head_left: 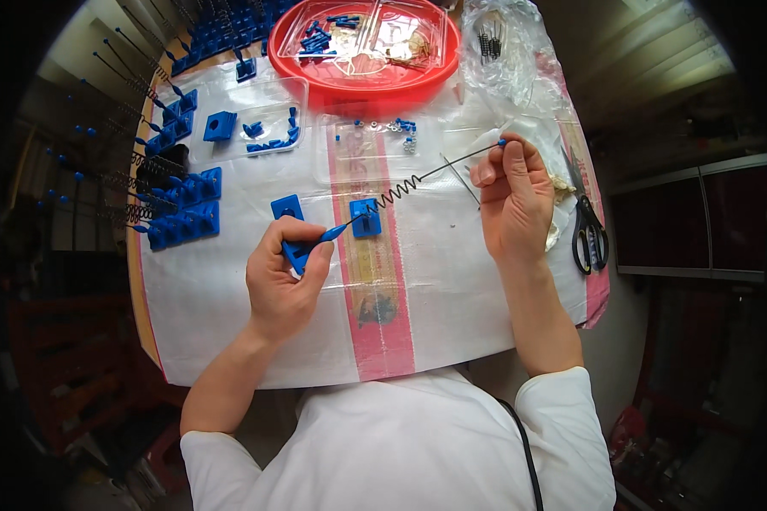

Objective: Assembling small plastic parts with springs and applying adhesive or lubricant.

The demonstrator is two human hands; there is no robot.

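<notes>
My left hand (281, 285) is closed on a blue plastic base (296, 255) with a tapered blue tip (337, 231). Out of that tip runs a dark spring wire (398, 192), coiled along its middle and straight towards its far end. A small blue bead (503, 142) caps the straight end, pinched between the thumb and fingers of my right hand (521, 192). The wire slants up to the right between both hands, above the table. Beneath it lies a blue square plate (366, 219); another blue plate (287, 207) sits just beyond my left hand.
Rows of blue bases with upright springs (183, 209) line the left edge. A clear tray (204, 152) holds blue parts; a clear lid (341, 162) carries small beads. At the back stand a red basin (358, 85) and a plastic bag (520, 68). Black scissors (588, 238) lie right.
</notes>
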